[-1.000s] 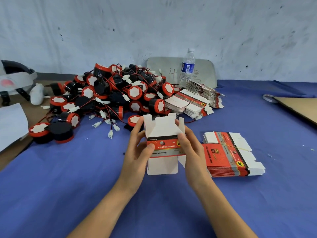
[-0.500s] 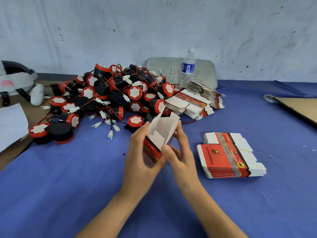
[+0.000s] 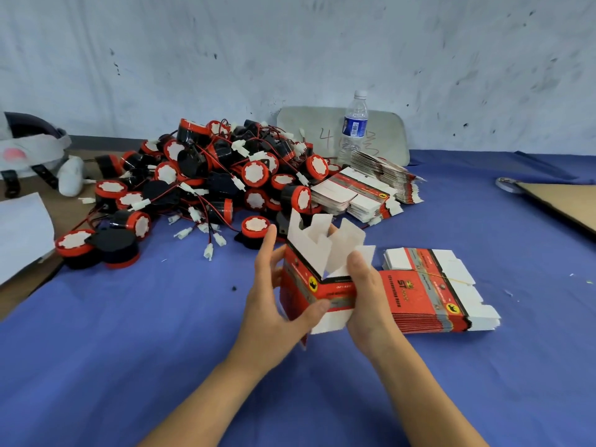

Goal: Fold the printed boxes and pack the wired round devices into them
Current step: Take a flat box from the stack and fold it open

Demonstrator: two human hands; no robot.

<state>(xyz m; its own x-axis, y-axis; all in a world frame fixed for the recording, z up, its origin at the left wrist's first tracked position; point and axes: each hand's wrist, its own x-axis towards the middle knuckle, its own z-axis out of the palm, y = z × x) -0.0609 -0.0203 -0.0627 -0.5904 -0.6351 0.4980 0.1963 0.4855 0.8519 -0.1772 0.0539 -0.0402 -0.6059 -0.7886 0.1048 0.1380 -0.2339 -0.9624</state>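
I hold one red printed box (image 3: 309, 285) above the blue cloth, opened into a tube with its white flaps standing up. My left hand (image 3: 274, 304) grips its left side, thumb on the front panel and fingers behind. My right hand (image 3: 367, 298) grips its right side, thumb up against a white flap. A rubber-banded stack of flat boxes (image 3: 432, 288) lies just right of my hands. The heap of black and red round devices (image 3: 206, 185) with red wires and white plugs sits behind and to the left.
More flat box stacks (image 3: 364, 191) lie behind the heap's right side, next to a water bottle (image 3: 354, 124) and a grey board (image 3: 383, 130). White paper (image 3: 22, 233) lies far left, brown cardboard (image 3: 561, 204) far right. Blue cloth (image 3: 161, 333) covers the table.
The box went from flat and facing me to turned and opened into a tube. Both hands shifted their grip around its sides, and the flaps now stand upward.
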